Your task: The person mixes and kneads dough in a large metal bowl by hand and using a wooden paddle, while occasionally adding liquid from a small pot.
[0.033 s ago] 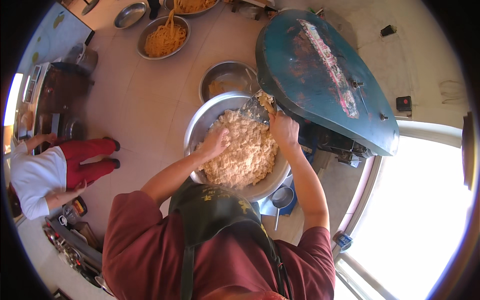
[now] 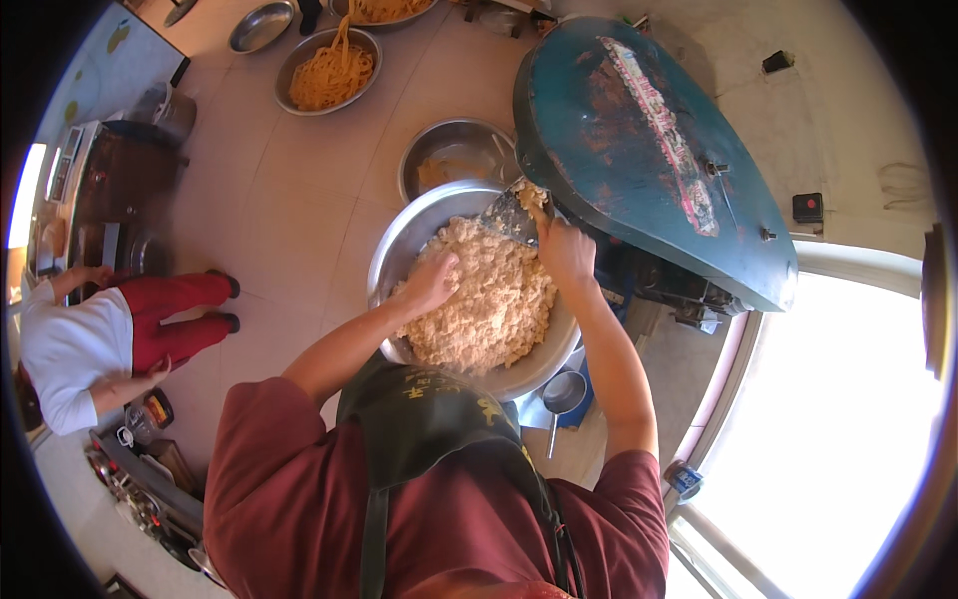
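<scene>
Just beside the bowl (image 2: 397, 255), green cover (image 2: 619, 150)

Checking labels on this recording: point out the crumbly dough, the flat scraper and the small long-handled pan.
Crumbly dough (image 2: 484, 304): head view, middle of its surface.
Flat scraper (image 2: 508, 221): head view, on its grey blade.
Small long-handled pan (image 2: 565, 393): head view, its inner bottom.

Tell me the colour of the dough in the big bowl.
The dough is pale beige, clearest in the head view.
</scene>
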Available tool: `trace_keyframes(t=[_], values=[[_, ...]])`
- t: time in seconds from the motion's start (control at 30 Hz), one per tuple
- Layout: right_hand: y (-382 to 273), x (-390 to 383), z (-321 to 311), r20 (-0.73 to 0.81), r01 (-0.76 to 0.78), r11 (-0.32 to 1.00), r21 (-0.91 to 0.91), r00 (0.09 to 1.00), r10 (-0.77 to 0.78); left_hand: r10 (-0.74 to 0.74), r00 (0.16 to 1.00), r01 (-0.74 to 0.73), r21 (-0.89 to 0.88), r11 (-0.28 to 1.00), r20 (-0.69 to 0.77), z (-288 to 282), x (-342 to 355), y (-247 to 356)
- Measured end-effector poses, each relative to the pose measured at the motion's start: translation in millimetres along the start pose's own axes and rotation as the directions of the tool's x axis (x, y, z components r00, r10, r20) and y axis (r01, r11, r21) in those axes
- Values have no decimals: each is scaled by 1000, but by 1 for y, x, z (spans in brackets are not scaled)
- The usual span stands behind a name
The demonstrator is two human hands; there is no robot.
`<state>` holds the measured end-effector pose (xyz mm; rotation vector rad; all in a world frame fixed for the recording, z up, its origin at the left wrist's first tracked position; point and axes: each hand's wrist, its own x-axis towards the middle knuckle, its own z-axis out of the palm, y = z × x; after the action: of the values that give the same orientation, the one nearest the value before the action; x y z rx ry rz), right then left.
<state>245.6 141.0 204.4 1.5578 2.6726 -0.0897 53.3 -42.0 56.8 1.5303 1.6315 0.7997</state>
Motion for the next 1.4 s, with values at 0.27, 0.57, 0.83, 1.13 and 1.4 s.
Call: trace_keyframes(t=[0.27,0.57,0.83,1.13,1.4], values=[[1,-5,16,-132,6,1000,-16,991,-8,-19,998,5,197,980,68,-27,46,16],[7,-14,-10,29,-67,984,166,998,63,-334,727,223,254,941,600,22,161,23],[58,-88,-38,101,-163,907,388,986,134,-389,323,-96,438,894,863,28,139,50],[71,-147,-40,66,-181,814,552,983,174,153,636,-621,384,684,756,12,88,62],[73,-181,-44,56,-238,736,633,963,263,-35,702,-213,257,943,711,110,173,40]])
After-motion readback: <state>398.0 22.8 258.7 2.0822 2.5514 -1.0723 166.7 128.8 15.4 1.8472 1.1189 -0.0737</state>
